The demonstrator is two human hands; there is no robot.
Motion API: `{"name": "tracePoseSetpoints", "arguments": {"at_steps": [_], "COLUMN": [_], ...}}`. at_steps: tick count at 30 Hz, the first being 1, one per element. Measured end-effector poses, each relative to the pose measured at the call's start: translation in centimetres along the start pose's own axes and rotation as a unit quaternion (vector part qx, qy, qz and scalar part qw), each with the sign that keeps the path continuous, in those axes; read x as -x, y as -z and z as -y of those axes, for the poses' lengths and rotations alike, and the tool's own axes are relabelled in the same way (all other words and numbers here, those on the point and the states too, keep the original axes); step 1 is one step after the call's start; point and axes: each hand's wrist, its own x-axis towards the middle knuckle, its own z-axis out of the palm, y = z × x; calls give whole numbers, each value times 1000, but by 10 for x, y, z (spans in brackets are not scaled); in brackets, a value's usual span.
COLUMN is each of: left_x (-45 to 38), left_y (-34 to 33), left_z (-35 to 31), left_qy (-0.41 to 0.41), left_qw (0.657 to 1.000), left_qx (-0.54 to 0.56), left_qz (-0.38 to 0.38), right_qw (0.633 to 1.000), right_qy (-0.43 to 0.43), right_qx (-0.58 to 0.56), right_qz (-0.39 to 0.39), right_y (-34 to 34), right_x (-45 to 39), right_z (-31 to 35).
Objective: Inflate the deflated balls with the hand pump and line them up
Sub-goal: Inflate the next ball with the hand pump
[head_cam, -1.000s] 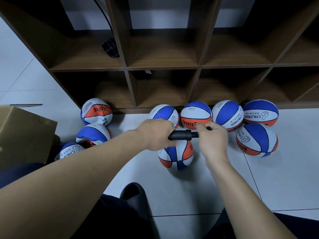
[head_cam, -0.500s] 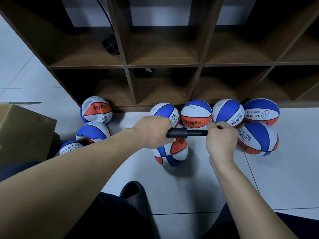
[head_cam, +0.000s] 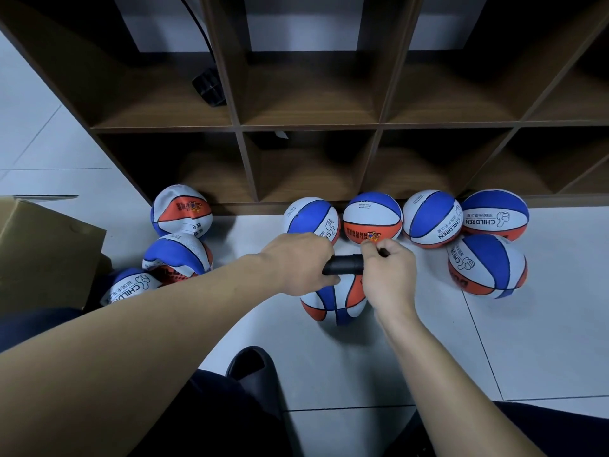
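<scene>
— While I grip the hand pump (head_cam: 344,264) with both hands, which way does it lie?

— Its long axis runs left to right across my view, roughly level, above the ball being worked on (head_cam: 333,300). My left hand (head_cam: 298,262) is curled round the black barrel at the left end. My right hand (head_cam: 389,278) is closed round the right end, fingers wrapped over the handle; a short dark tip shows past my right hand's knuckles, pointing right. Only a short stretch of barrel shows between the two hands, which sit near each other.

— Where is that ball?

— On the white tiled floor (head_cam: 428,351), directly under the pump and partly hidden by my hands. I cannot tell where the pump joins it.

— Count the balls.

— Nine in view, all blue, white and orange. Four stand in a row (head_cam: 407,217) against the foot of the wooden shelf unit (head_cam: 237,127), touching or nearly so. A fifth (head_cam: 487,266) sits just in front of the row's right end. Three lie to the left (head_cam: 179,240), visibly dented, the nearest one beside a cardboard box (head_cam: 43,255). The ninth is the one beneath the pump.

— Anything else?

— A dark slipper (head_cam: 255,371) on the floor near me, and a black object (head_cam: 209,87) with a cable in the upper left shelf compartment.
</scene>
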Motion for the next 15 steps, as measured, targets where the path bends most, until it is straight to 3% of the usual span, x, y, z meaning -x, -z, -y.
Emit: {"name": "tracePoseSetpoints", "arguments": {"at_steps": [4, 9, 15], "left_x": [-2, -2, -3], "left_y": [6, 16, 10], "left_z": [9, 26, 14], "left_qy": [8, 32, 23], "left_qw": [1000, 999, 999], "left_qx": [10, 9, -15], "left_qz": [9, -1, -33], "right_qw": [1000, 996, 992], "right_qy": [-5, -36, -29], "right_qx": [5, -49, -60], "right_qz": [10, -70, -107], "right_y": [14, 50, 48], "right_x": [-11, -41, -41], "right_z": [6, 8, 5]}}
